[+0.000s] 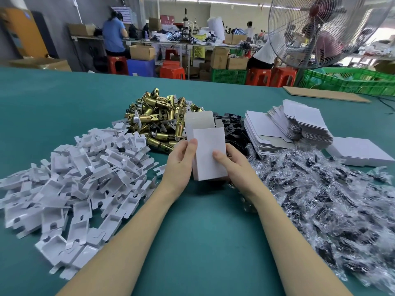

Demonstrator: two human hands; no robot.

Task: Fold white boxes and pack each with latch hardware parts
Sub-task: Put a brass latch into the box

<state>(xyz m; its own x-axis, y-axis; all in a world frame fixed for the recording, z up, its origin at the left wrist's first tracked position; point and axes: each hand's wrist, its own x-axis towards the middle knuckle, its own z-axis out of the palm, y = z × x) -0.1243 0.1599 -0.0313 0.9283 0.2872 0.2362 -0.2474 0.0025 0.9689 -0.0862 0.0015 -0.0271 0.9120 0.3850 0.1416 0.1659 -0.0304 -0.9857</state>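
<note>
The white box (209, 152) stands upright just above the green table (192, 231), held between both hands near its centre: the left hand (181, 161) grips its left side with the thumb across the front, and the right hand (230, 161) grips its right side the same way. Its body is squared up and the top flaps stand open; whether the bottom is tucked shut I cannot tell, since the hands hide it. Nothing shows inside yet, so packing looks still to come, and the stack of flat box blanks (277, 129) suggests many boxes remain. Supplies ring the hands closely: brass latches (158, 120) just beyond, white card inserts (81, 171) to the left, bagged dark parts (320, 189) to the right, black plates (233, 127) behind the box. The free room is the bare strip between the forearms toward the near edge.
</note>
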